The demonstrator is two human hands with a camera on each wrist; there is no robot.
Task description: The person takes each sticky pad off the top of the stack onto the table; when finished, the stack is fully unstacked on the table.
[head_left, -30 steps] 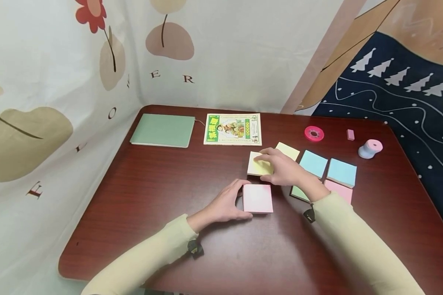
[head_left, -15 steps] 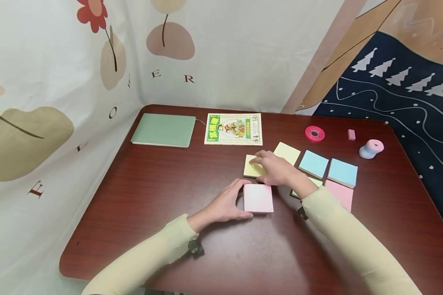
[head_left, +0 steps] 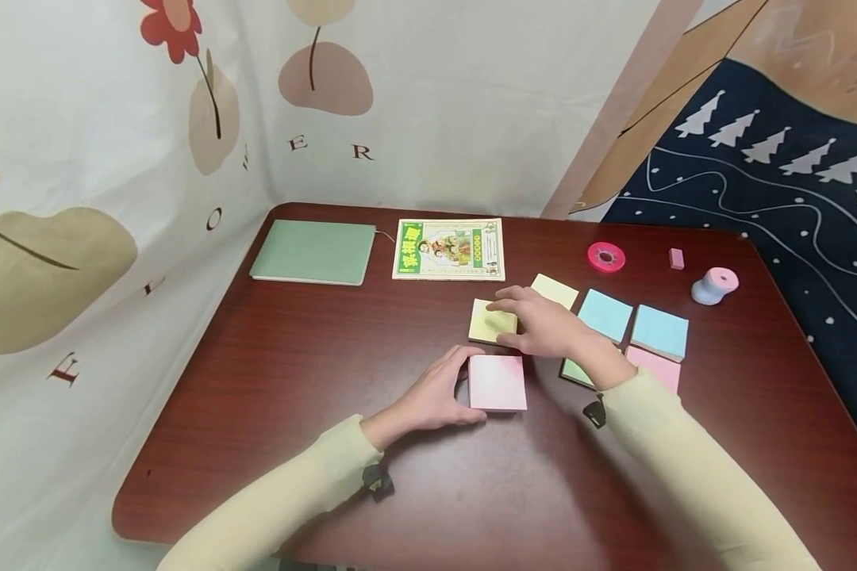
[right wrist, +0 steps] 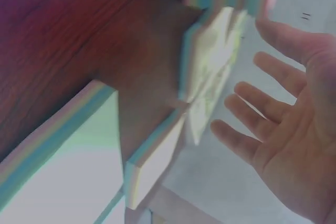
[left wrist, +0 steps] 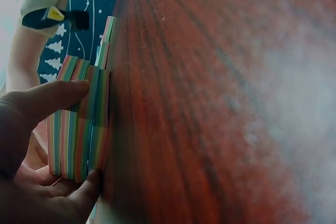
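My left hand (head_left: pixel 432 396) grips a squared stack of sticky note pads (head_left: pixel 497 383) with a pale pink top, thumb on the near side and fingers on the far side. In the left wrist view several striped pads (left wrist: pixel 68 142) show their layered edges between thumb and fingers. Just beyond the stack, a yellow sticky note pad (head_left: pixel 482 325) lies flat on the table. Over its right edge hovers my right hand (head_left: pixel 548 328); the right wrist view shows its fingers (right wrist: pixel 244 137) spread and loosely bent, with nothing held.
Right of the right hand lie another pale yellow pad (head_left: pixel 555 290), two blue pads (head_left: pixel 605 314), a pink pad (head_left: pixel 655 369) and a partly covered green pad (head_left: pixel 578 374). Farther back are a green notebook (head_left: pixel 314 251), an illustrated booklet (head_left: pixel 448 250), pink tape (head_left: pixel 606 257), an eraser (head_left: pixel 677 259) and a spool-shaped item (head_left: pixel 715 286).
The yellow pad has come down slightly left onto the table. My right hand has let go of it and drawn back to the right. The left hand and its stack stay put.
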